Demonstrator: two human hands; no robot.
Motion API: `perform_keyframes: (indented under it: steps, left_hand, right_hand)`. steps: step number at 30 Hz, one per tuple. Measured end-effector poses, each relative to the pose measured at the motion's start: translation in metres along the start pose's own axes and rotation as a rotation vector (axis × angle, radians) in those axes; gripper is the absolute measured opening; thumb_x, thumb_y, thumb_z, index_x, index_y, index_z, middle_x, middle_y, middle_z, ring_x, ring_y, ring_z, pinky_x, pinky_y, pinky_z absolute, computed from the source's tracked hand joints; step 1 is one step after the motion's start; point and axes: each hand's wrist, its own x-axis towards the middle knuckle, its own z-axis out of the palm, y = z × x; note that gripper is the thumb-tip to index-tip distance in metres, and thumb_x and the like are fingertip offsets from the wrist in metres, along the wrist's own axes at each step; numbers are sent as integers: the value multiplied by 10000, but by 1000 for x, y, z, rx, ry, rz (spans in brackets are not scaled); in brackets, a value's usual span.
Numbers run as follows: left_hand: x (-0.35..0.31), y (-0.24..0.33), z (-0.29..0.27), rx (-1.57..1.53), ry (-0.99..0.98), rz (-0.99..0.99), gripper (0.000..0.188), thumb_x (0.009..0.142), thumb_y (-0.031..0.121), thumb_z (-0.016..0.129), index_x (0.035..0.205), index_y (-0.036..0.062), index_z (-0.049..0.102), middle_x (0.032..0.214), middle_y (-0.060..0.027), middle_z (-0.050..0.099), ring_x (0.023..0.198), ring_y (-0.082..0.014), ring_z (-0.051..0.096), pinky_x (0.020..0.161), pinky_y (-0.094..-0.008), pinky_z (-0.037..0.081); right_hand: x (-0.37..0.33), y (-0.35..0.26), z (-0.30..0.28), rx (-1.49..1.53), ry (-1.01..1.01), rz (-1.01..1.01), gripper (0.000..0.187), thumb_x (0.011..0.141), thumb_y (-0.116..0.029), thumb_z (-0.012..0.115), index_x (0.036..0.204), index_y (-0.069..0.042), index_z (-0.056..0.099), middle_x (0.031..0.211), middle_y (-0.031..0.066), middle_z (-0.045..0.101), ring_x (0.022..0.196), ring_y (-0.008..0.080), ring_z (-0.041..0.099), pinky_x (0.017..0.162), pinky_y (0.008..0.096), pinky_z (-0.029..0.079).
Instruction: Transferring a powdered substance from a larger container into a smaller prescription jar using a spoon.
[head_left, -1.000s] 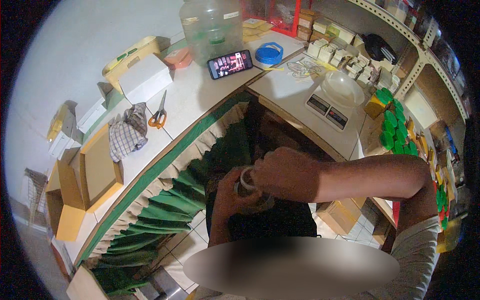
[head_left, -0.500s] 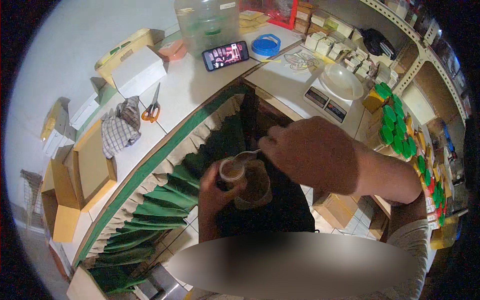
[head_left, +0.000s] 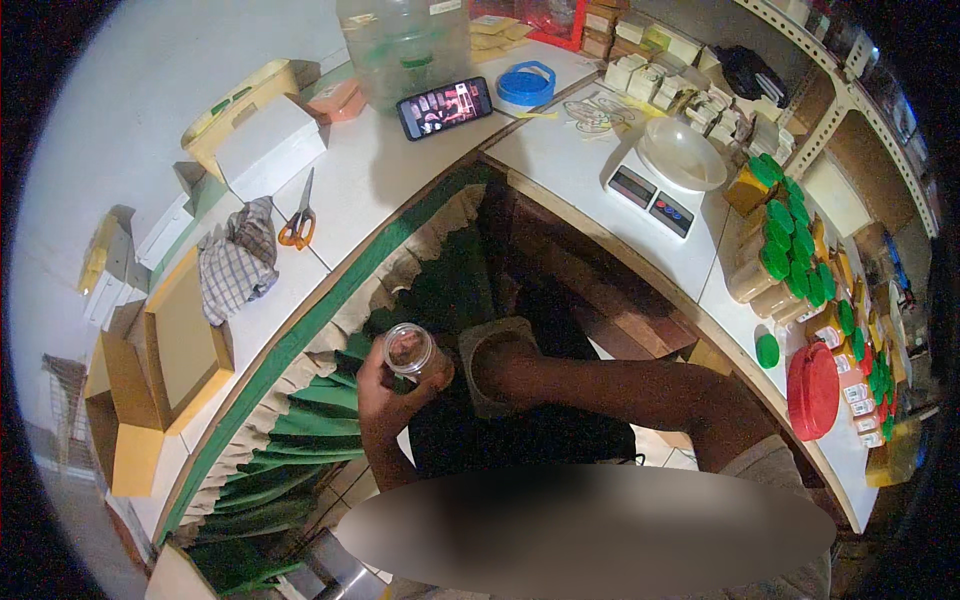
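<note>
My left hand is wrapped round a small clear jar, held upright with its mouth open and some brownish stuff inside. To the right of it, a squarish see-through tub rests against the dark cloth over my lap. My right hand reaches down into this tub, so its fingers are hidden. The spoon seen earlier does not show now.
On the right counter are a kitchen scale with a bowl, green-lidded jars, a loose green lid and a red lid. Scissors, a checked cloth and a phone lie to the left.
My right hand, which held a spoon over the jar, has dropped into the tub. My left hand has shifted left with the jar. The red lid has come into view on the right counter.
</note>
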Motion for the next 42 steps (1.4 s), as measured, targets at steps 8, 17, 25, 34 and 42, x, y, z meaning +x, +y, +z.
perform_keyframes:
  steps: [8, 17, 25, 34, 42]
  left_hand:
    - [1, -2, -2, 61, -25, 58, 564, 653, 135, 845, 1129, 33, 559, 1071, -55, 614, 1001, -163, 592, 897, -331, 469]
    - [-5, 5, 1, -30, -32, -20, 583, 656, 161, 858, 1139, 29, 558, 1083, -64, 615, 998, -163, 594, 900, -330, 472]
    - [-3, 1, 9, -173, -52, -41, 552, 665, 116, 848, 1130, 33, 562, 1086, -63, 615, 986, -164, 603, 893, -334, 479]
    - [-2, -11, 9, -69, -35, 37, 532, 677, 135, 843, 1114, 28, 559, 1060, -51, 614, 982, -150, 599, 865, -322, 489]
    - [-3, -14, 6, -133, -91, -42, 696, 614, 167, 886, 1195, 29, 529, 1117, -63, 609, 1030, -181, 595, 924, -336, 470]
  right_hand:
    - [57, -1, 30, -180, 54, 30, 350, 833, -239, 607, 1143, -83, 649, 1192, 179, 599, 1055, 316, 605, 838, 463, 515]
    - [120, 54, 125, -52, -138, -40, 336, 859, -186, 566, 1174, -91, 637, 1240, 152, 584, 1095, 276, 587, 869, 419, 498]
    - [103, 74, 148, 143, 217, -149, 291, 824, -108, 561, 1088, -85, 681, 1159, 124, 637, 1029, 258, 624, 842, 365, 512]
    - [97, 77, 143, 101, 285, -168, 284, 809, -110, 573, 1066, -86, 691, 1137, 115, 650, 1017, 258, 631, 849, 371, 509]
    - [76, 64, 102, -5, 330, -198, 278, 798, -112, 583, 1050, -87, 698, 1120, 108, 661, 1007, 257, 637, 854, 376, 507]
